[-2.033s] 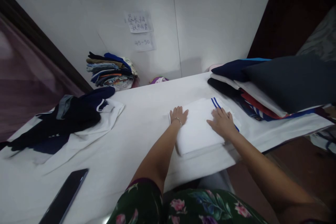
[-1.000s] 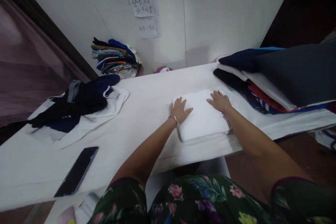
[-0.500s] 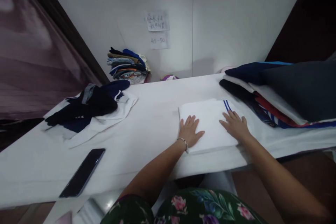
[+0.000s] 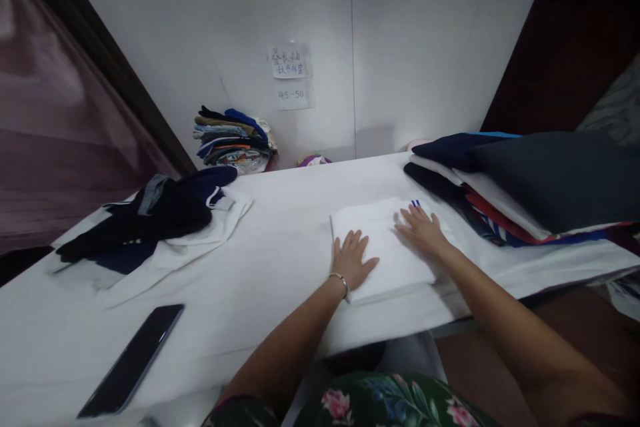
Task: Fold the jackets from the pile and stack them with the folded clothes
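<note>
A folded white garment (image 4: 385, 240) with thin blue stripes at its far right corner lies on the white table (image 4: 280, 213), near the front edge. My left hand (image 4: 351, 259) rests flat on its near left part, fingers spread, a thin bracelet on the wrist. My right hand (image 4: 421, 229) lies flat on its far right part, fingers stretched out and covering most of the stripes. Neither hand holds anything.
A stack of folded dark, white and red clothes (image 4: 525, 180) sits at the right. A heap of dark and white clothes (image 4: 155, 220) lies at the left. A black phone (image 4: 133, 360) lies near the front left. A small pile of clothes (image 4: 233, 140) stands by the wall under paper notes (image 4: 293, 73).
Both hands have slid back and forth over the folded garment, staying flat. Since half a second ago my right hand has moved further forward onto the blue stripes. The camera view has shifted.
</note>
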{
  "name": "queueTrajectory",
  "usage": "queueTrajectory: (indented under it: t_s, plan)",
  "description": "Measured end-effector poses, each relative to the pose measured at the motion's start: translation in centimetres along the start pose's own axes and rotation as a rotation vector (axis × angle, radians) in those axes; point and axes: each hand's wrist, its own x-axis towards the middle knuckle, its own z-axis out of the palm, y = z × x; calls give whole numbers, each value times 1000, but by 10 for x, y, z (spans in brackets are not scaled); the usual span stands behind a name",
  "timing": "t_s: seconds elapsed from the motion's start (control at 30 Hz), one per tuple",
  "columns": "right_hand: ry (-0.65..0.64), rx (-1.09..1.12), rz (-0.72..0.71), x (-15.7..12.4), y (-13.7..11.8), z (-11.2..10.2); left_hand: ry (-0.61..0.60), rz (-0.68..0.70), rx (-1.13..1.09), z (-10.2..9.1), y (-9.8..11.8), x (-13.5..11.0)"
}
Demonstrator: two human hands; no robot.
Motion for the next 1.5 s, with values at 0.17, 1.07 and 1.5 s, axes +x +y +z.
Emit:
queueTrajectory:
  t_s: [0.17, 1.07, 1.5]
  plan:
    - [-144, 62, -307, 40, -42, 9, 9, -7, 24, 0, 1, -1]
    - [-128, 49, -65, 54, 15, 20, 85, 19, -22, 4, -11, -2]
    - [-54, 323, 176, 38, 62, 19, 39, 13, -41, -1, -6, -2]
